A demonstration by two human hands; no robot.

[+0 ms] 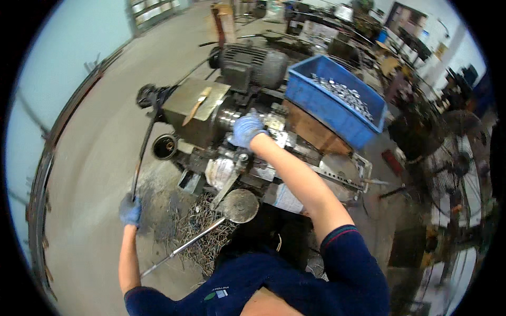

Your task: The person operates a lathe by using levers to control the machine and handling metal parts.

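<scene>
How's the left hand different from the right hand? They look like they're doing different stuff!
The left hand is closed around a long dark bar, while the right hand is by a shiny round part; whether it grips anything is hard to tell.
The left hand is out to the side, but the right hand reaches over the machine.
Both hands wear bluish gloves.

Left hand (130,210) on lever (142,155), right hand (246,130) by spindle (226,119)

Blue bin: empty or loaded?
Loaded: the blue bin has many small shiny metal parts inside. Cannot tell how deep they lie.
</scene>
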